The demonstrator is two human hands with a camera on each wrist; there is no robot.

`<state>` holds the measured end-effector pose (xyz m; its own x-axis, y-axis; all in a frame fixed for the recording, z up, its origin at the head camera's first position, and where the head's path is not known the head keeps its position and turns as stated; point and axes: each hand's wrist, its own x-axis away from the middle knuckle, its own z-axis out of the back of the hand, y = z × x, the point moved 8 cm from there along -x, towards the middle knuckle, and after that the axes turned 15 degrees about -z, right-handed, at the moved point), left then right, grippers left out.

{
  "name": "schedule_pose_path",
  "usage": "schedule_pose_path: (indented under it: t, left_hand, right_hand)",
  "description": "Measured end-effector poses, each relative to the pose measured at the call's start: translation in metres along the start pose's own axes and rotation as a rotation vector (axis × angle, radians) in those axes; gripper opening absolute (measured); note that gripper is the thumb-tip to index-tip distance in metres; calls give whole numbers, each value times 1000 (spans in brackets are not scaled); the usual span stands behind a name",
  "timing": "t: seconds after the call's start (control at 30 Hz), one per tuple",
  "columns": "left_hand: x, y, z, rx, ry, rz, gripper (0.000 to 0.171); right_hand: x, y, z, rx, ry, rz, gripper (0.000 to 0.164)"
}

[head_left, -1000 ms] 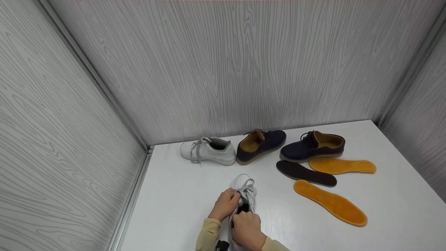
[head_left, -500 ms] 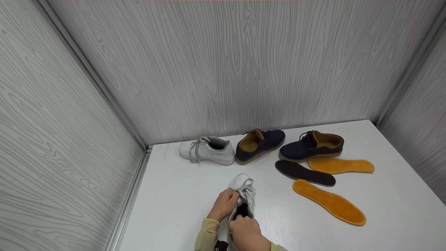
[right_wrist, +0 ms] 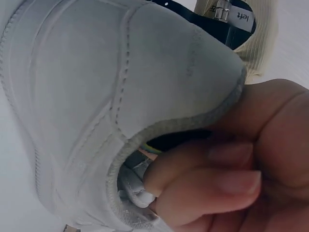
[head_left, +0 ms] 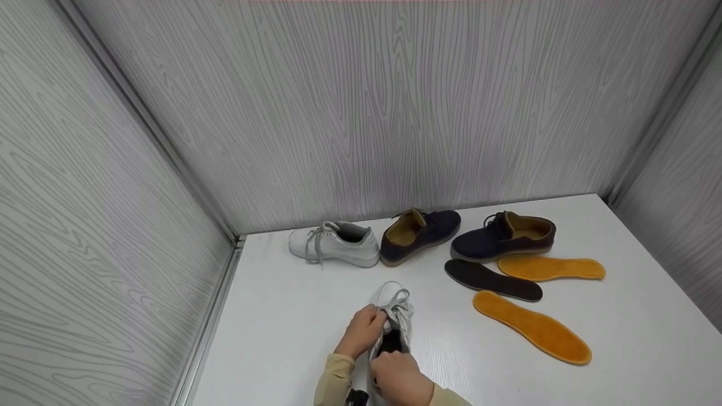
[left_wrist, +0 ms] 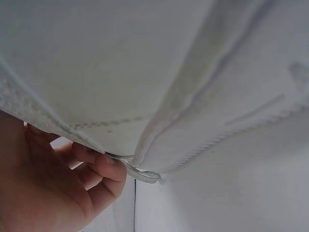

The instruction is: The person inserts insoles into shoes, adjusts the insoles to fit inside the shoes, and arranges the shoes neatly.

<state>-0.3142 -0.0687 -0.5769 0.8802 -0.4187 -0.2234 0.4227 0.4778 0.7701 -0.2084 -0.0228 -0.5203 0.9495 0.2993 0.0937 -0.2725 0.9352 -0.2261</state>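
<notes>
A white sneaker (head_left: pixel 389 293) with grey laces lies toe-away at the front of the table. My left hand (head_left: pixel 361 331) grips it by the tongue and laces; the left wrist view shows curled fingers (left_wrist: pixel 108 169) at a lace. My right hand (head_left: pixel 399 376) is curled at the heel opening. In the right wrist view its fingers (right_wrist: pixel 207 193) reach inside the collar and appear to pinch the end of a dark insole (right_wrist: pixel 176 138) with a coloured edge. The grip itself is partly hidden by the fingers. Inside the shoe, the dark insole (head_left: pixel 391 340) shows ahead of the right hand.
Along the back wall stand another white sneaker (head_left: pixel 335 245) and two navy shoes (head_left: pixel 420 234), the second navy shoe (head_left: pixel 485 242) farther right. A dark insole (head_left: pixel 491 280) and two orange insoles (head_left: pixel 533 327) lie on the right of the white table (head_left: pixel 271 327). Panels enclose the table.
My right hand has drawn back slightly towards the heel, and more of the dark inside of the sneaker shows. The left hand keeps its hold. The view has shifted a little.
</notes>
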Motion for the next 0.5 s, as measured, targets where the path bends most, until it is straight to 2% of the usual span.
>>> schedule_pose_path:
  t: [0.27,0.4,0.5]
  left_hand:
    - [0,2,2,-4,-2,0,29]
    - [0,1,3,-8,3,2,29]
    - [1,0,2,-6,-4,12,30]
  right_hand:
    - [-4,2,0,39,8,21,36]
    - [-4,2,2,75,37,61,43]
    - [-3,3,4,58,73,90,47]
